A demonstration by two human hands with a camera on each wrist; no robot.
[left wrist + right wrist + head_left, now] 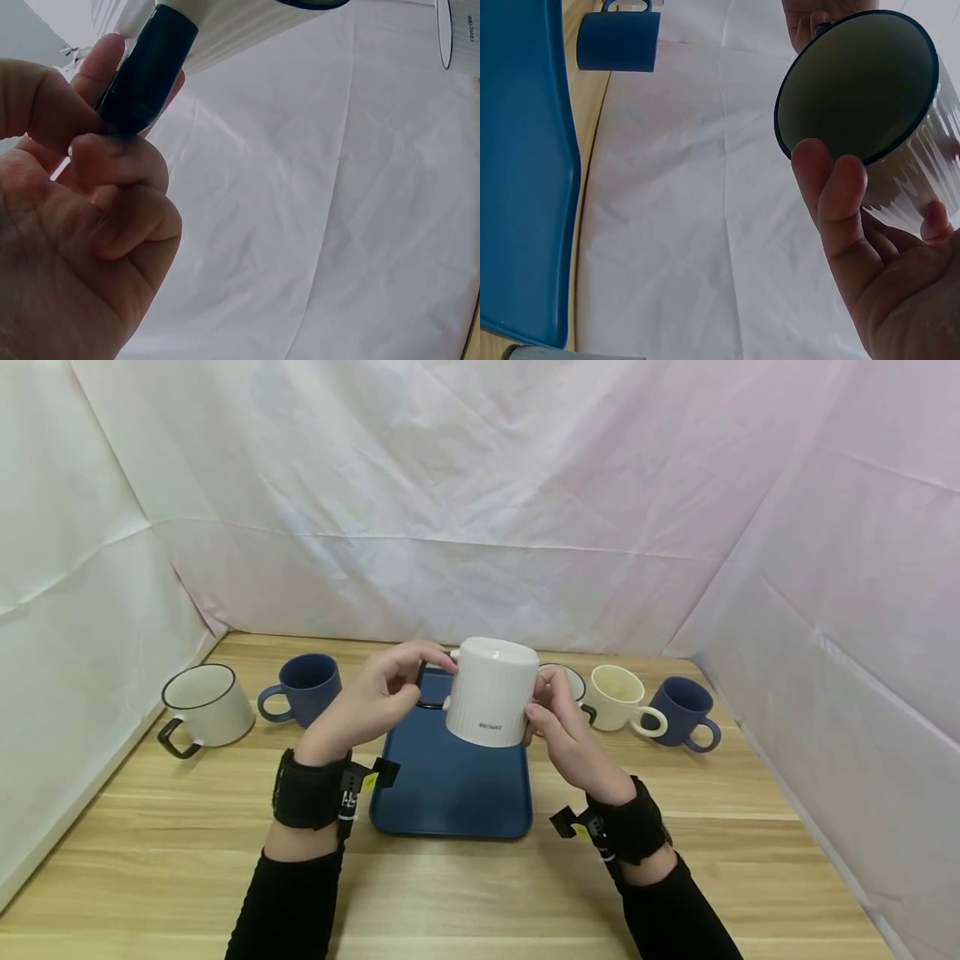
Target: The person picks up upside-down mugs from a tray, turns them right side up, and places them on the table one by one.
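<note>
A white ribbed mug (491,693) with a dark rim and black handle is held upside down above the blue tray (450,785). My left hand (408,681) pinches the black handle (142,71) between thumb and curled fingers. My right hand (543,710) holds the mug's other side, thumb near the rim and fingers behind the wall. In the right wrist view the mug's dark inside (855,82) faces the camera above my right hand (885,262). The left wrist view shows my left hand (112,135) under the mug's ribbed wall (225,22).
On the wooden table stand a white mug with a black rim (206,702) and a blue mug (307,687) at the left. A cream mug (618,696) and a blue mug (684,710) stand at the right, another partly hidden behind my right hand. White cloth walls enclose the table.
</note>
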